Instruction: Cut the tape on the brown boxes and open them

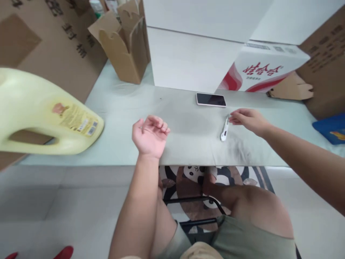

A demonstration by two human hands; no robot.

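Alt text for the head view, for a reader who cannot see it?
The right hand touches a slim white tool on the pale table; the left hand rests empty, fingers curled. A phone lies behind, a yellow jug at left.

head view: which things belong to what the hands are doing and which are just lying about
In hand: right hand, fingertips on the far end of the slim white tool; left hand, empty, palm up on the table.
Lying about: phone, yellow jug, open cardboard box, red-and-white carton, blue item at the right edge.
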